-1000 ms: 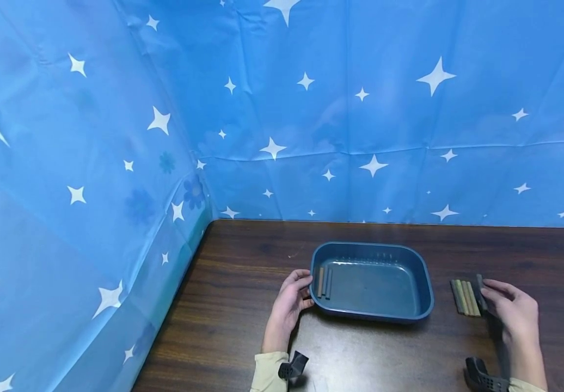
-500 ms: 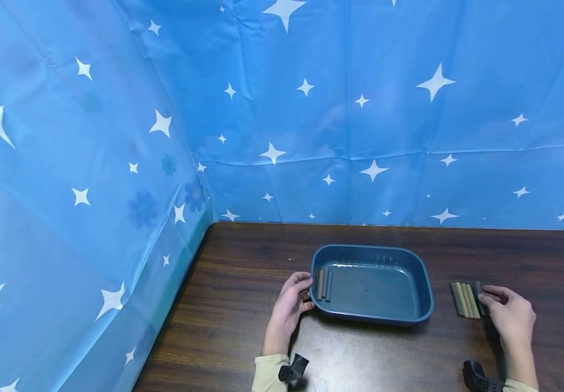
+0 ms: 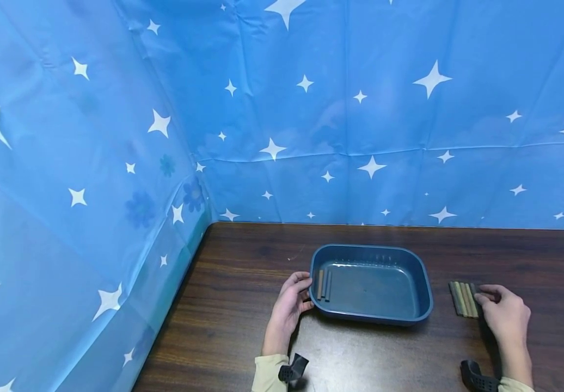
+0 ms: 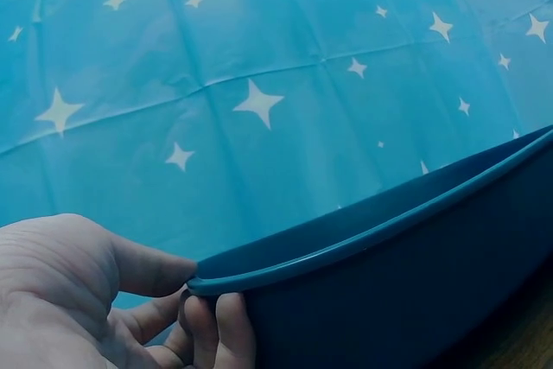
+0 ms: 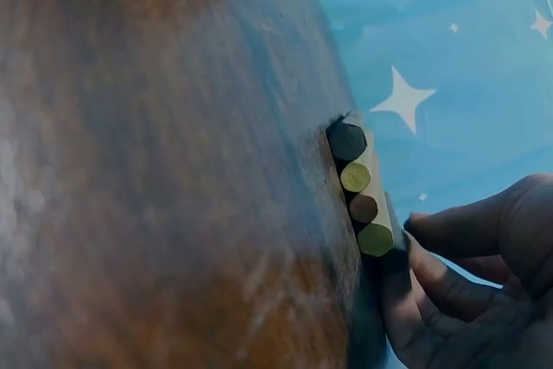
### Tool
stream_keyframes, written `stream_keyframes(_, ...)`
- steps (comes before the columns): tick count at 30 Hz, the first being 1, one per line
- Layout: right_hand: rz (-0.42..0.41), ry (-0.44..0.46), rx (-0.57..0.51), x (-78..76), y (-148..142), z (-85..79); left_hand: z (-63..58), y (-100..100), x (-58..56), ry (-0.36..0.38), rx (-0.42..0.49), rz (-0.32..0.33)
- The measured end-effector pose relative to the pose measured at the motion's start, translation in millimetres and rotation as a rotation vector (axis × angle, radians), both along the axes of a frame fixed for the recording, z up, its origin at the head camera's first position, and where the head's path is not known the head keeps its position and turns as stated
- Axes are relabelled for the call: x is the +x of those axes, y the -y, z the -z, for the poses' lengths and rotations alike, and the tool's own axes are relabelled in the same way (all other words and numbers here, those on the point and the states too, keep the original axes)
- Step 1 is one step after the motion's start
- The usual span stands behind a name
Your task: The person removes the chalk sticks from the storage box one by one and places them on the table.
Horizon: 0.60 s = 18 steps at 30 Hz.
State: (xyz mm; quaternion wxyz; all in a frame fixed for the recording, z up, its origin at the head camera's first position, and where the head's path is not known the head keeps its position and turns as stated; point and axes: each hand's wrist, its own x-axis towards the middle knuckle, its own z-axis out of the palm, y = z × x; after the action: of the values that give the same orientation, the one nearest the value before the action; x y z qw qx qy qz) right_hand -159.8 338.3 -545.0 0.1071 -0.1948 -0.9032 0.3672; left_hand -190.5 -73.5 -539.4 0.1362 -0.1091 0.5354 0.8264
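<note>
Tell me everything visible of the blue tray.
The tray is dark blue and rectangular, with rounded corners, a smooth rim and a slight shine; it looks like plastic. Open-topped, it stands upright on the table, with a few thin sticks lying inside along its left end. The left hand grips the rim there.

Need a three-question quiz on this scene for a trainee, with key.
1. Which hand holds the rim of the tray?
2. True or false: the right hand is inside the tray.
3. In the head view, the sticks in the tray lie near its:
A) right end
B) middle
C) left end

Key:
1. The left hand.
2. False; it is at the row of sticks on the table, outside the tray.
3. C
</note>
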Motion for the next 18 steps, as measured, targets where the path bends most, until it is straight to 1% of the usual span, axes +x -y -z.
stream_keyframes(10, 0.032, -0.004, -0.014, 1.9, -0.9, -5.5, -3.4, -0.2, -0.8, 0.017, -0.009, -0.005)
stream_keyframes(13, 0.068, 0.003, -0.037, 2.0, -2.0, -10.5, -4.5, -0.5, -1.9, 0.016, -0.007, -0.002)
stream_keyframes(18, 0.156, 0.010, -0.083, 3.3, -4.5, -19.0, -4.4, -0.9, -2.1, 0.017, -0.020, -0.008)
